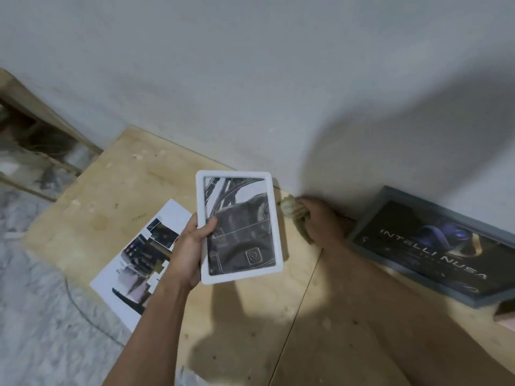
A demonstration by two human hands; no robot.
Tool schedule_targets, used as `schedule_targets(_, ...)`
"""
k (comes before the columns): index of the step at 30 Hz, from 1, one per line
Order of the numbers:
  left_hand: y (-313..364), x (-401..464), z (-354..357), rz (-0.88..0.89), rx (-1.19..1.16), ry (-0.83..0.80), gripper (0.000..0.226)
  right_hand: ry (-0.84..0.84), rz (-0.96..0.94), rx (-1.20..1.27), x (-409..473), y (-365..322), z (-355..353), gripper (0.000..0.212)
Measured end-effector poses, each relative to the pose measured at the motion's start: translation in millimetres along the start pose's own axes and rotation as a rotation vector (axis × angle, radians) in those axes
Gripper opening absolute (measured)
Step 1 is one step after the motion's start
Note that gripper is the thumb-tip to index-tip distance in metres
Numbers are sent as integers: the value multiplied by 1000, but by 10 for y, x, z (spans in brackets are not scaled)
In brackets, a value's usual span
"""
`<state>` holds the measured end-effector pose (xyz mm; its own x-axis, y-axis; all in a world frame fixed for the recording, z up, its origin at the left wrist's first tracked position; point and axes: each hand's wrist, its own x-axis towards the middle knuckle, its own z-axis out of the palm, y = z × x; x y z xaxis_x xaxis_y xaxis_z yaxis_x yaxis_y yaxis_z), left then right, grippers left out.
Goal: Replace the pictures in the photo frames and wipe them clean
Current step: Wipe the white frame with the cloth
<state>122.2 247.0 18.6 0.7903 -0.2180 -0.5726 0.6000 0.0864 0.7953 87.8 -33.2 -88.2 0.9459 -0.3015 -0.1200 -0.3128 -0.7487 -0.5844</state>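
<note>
My left hand (189,246) grips a small white photo frame (239,227) by its left edge, thumb on the glass, holding it upright above the plywood. The frame shows a dark grey picture. My right hand (320,221) is closed around a crumpled beige cloth (292,210), just right of the frame near the wall. A larger grey frame (434,246) with a dark poster reading "INTELLI NUSA" leans against the wall at the right. A printed sheet with several photos (139,260) lies flat on the plywood, left of my left hand.
A plywood board (117,190) covers the work surface and butts against a white wall (278,79). Left of it is a grey marbled floor (33,302) and a wooden rack (41,140). A pinkish object (505,313) shows at the right edge.
</note>
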Motion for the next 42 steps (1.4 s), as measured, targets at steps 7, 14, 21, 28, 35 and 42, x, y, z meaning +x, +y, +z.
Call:
schedule_targets(7, 80, -348, -13, 1, -50, -93, 24, 435, -372, 106, -169, -1159, -914, 51)
schedule_targets(14, 260, -960, -42, 160, -152, -119, 27, 377, -488, -220, -1247, -1527, -607, 48)
schedule_targets(21, 20, -1460, -449, 228, -80, -39, 15, 67, -447, -65, -2534, -1481, -440, 51)
schedule_targets(28, 76, -2119, -446, 344, 40, -258, 22, 398, -310, 368, -2512, -2213, -1379, 51)
schedule_targets(35, 218, -2397, -508, 347, -161, -275, 16, 117, -617, 88, -2828, -2438, -791, 66)
schedule_targets(42, 45, -2446, -747, 337, -29, -144, 17, -257, -318, 463, -3409, -2476, -920, 56)
